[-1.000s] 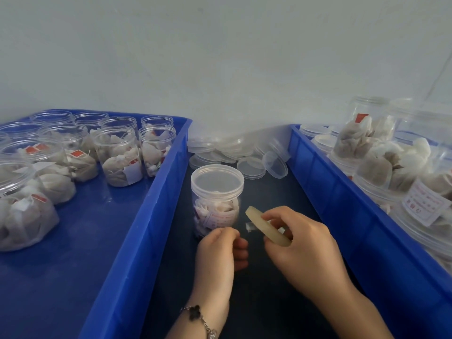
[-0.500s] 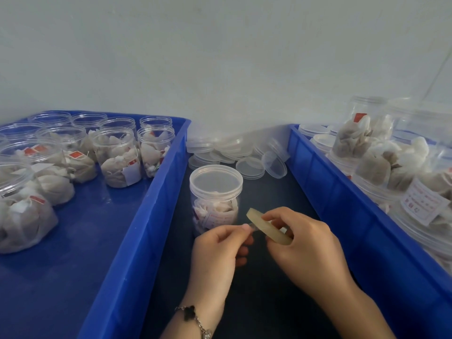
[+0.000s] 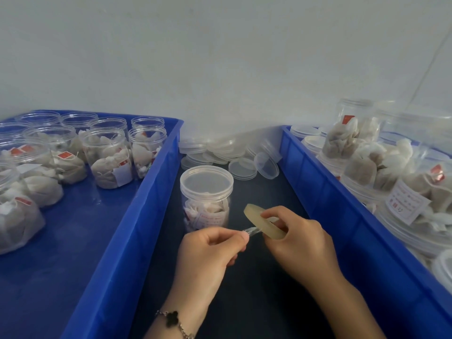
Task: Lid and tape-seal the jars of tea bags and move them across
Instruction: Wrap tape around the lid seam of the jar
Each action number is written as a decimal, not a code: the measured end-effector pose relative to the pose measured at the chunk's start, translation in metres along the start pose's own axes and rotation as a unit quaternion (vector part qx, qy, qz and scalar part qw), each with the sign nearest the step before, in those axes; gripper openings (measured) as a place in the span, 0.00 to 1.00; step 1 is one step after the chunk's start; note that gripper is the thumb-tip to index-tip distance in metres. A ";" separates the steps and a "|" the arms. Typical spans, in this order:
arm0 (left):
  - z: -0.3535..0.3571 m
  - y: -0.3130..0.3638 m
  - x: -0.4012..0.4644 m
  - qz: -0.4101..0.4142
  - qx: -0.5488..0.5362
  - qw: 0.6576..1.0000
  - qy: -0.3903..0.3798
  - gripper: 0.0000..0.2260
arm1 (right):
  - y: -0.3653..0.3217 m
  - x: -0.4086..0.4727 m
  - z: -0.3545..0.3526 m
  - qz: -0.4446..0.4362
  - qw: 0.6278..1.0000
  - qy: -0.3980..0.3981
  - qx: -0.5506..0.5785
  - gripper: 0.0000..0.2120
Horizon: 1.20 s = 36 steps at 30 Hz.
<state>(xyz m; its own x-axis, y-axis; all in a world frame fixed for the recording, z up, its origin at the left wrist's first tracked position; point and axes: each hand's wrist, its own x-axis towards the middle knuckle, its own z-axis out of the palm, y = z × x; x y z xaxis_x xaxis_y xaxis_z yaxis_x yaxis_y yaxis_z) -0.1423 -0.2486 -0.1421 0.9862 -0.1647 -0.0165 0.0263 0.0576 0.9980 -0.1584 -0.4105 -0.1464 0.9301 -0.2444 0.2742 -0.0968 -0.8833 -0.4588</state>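
While the right hand [image 3: 297, 237] grips the tape roll [image 3: 263, 222], the left hand [image 3: 210, 250] pinches its free end beside the lidded jar [image 3: 206, 198].

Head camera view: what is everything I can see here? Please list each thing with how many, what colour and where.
lidded jar: one, clear, tea bags inside, on the dark table between the bins
tape roll: one, yellowish, in the right hand
tape end: one clear strip, pinched by the left hand
loose lids: a pile, translucent, behind the jar by the wall
open jars: about ten, clear, unlidded, in the left bin
left bin: one, blue
right bin: one, blue
sealed jars: several, clear, heaped in the right bin
bracelet: one, dark clover charm, left wrist
left hand: one
right hand: one
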 end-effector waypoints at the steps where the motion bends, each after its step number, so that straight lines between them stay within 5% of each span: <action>1: 0.000 -0.001 0.000 -0.006 0.002 1.000 0.003 0.07 | 0.001 0.000 0.000 0.000 1.000 -0.007 -0.005 0.15; 22: -0.003 -0.011 0.004 -0.012 0.033 0.999 0.002 0.11 | 0.002 0.002 0.006 -0.011 1.000 0.000 -0.025 0.14; 29: -0.012 -0.015 0.003 0.201 0.256 0.942 0.081 0.03 | 0.012 0.008 -0.004 0.043 0.974 -0.221 0.030 0.23; 32: -0.013 -0.014 0.001 0.278 0.272 0.913 0.123 0.02 | 0.021 0.010 -0.013 0.029 0.968 -0.251 0.004 0.15; 36: -0.013 -0.013 0.002 0.362 0.321 0.854 0.194 0.02 | 0.022 0.009 -0.022 0.025 0.966 -0.250 0.055 0.26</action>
<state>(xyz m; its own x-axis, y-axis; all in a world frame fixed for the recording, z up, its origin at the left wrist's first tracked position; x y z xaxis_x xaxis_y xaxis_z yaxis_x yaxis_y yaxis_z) -0.1386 -0.2365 -0.1563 0.6897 0.0323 0.7233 -0.5841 -0.5656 0.5822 -0.1598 -0.4412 -0.1360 0.9829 -0.0375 -0.1802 -0.1330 -0.8213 -0.5548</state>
